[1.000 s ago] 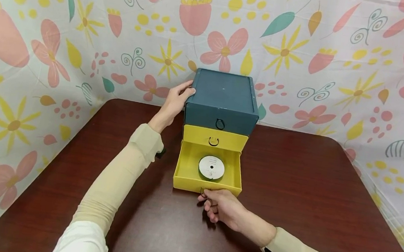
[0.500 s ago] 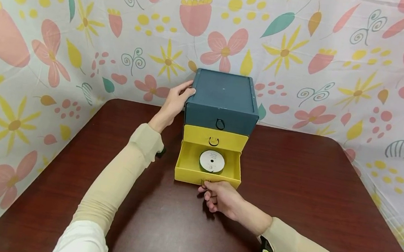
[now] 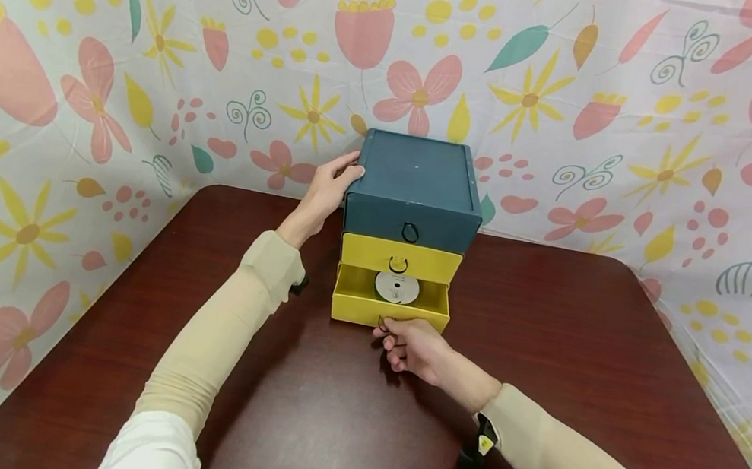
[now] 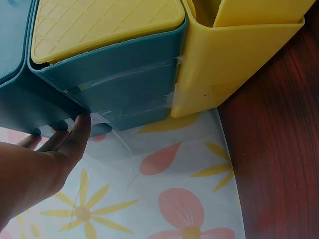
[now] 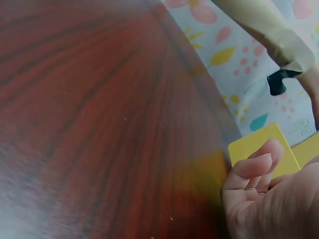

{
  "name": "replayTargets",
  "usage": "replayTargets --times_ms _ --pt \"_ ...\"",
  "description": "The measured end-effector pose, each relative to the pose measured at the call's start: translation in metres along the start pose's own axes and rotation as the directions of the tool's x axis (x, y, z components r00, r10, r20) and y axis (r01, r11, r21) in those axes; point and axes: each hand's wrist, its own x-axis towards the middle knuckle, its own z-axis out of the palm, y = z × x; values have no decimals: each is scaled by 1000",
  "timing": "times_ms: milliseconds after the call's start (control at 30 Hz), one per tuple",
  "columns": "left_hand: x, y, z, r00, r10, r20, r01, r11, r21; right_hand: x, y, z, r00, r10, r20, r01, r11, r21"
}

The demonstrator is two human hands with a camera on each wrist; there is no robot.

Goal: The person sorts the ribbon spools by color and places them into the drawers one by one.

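Observation:
A stack of drawer boxes stands on the table, with a dark blue drawer unit [image 3: 417,166] on top and yellow drawers below. My left hand [image 3: 327,190] rests against the blue unit's left side, its thumb at the top edge; in the left wrist view its fingers lie along the side wall. The bottom yellow drawer [image 3: 356,309] is partly pulled out. Inside lies a spool with a white round label [image 3: 397,289], its back part hidden under the drawer above. My right hand [image 3: 420,351] pinches the dark ring pull [image 3: 383,324] on that drawer's front.
The middle yellow drawer [image 3: 374,253] is closed, with its own ring pull. A reddish-brown wooden table [image 3: 577,347] spreads out on both sides and in front of the stack. A flower-printed cloth [image 3: 533,113] hangs behind and at the sides.
My right hand has moved away from me, sliding the bottom drawer further into the stack. The spool has travelled with it, partly under the upper drawer. The left hand has stayed put.

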Motion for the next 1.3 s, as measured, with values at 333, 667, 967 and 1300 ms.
replayTargets --times_ms 333,667,967,1300 --pt "0 0 0 1000 -1 -5 0 1000 -12 18 -11 -11 1000 5 -3 -5 1000 11" --pt "0 -2 -1 1000 1 -1 -1 1000 -9 30 -21 -18 1000 7 12 -7 1000 21" --pt "0 0 -1 1000 3 -3 -3 1000 -6 43 -28 -24 1000 4 14 -4 999 34" --pt "-9 1 -10 999 37 35 -42 989 144 -11 -57 -8 938 -216 270 310 871 -382"
